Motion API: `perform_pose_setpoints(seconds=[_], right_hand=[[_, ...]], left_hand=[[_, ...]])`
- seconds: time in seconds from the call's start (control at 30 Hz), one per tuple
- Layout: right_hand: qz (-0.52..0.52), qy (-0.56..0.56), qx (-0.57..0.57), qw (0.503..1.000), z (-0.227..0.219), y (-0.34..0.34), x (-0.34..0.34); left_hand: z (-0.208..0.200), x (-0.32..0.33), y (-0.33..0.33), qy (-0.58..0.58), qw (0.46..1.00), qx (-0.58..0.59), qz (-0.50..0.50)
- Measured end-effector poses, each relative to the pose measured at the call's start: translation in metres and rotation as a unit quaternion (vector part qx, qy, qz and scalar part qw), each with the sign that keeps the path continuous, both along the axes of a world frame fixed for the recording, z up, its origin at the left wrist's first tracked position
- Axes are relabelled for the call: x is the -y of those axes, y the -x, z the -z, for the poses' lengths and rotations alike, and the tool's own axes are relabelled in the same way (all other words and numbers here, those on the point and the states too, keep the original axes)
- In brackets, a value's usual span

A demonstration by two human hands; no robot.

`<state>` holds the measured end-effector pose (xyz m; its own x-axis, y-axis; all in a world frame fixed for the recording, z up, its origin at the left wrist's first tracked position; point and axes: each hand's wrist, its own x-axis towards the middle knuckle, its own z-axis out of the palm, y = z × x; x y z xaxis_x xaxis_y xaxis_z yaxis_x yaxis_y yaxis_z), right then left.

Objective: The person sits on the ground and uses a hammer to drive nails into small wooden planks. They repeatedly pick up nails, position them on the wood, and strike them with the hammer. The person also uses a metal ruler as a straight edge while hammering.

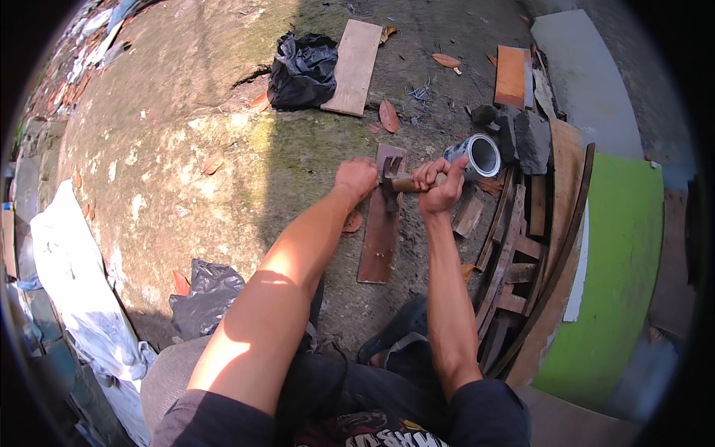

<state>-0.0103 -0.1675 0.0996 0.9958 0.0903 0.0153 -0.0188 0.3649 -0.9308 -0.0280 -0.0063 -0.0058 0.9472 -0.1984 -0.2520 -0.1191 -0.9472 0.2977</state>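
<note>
A claw hammer point(389, 195) lies across a narrow reddish-brown plank point(377, 249), its head over the upper half of the board. My right hand point(441, 186) is wrapped round the hammer's wooden handle. Just left of the hammer head, my left hand point(357, 177) is closed at the plank's edge; what its fingers hold, if anything, is hidden. An opened metal can point(484, 156) stands just beyond my right hand, its inside dark. Beside my right wrist lies a short wood block point(468, 216).
Dark stone chunks point(524, 138) and wood strips point(514, 253) lie on the right, beside a green board point(607, 276). Farther off are a black plastic bag point(302, 71) and a pale board point(354, 67). White sheeting point(78, 276) and another black bag point(208, 298) lie left.
</note>
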Motion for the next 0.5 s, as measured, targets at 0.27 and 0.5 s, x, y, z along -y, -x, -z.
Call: perform_pose_setpoints(seconds=[0.27, 0.5], right_hand=[[0.005, -0.098, -0.086, 0.991, -0.066, 0.007, 0.085], [0.024, 0.001, -0.113, 0.993, -0.161, 0.017, 0.148]], left_hand=[[-0.019, 0.027, -0.009, 0.217, 0.962, 0.100, 0.134], [-0.070, 0.117, 0.001, 0.331, 0.925, 0.081, 0.169]])
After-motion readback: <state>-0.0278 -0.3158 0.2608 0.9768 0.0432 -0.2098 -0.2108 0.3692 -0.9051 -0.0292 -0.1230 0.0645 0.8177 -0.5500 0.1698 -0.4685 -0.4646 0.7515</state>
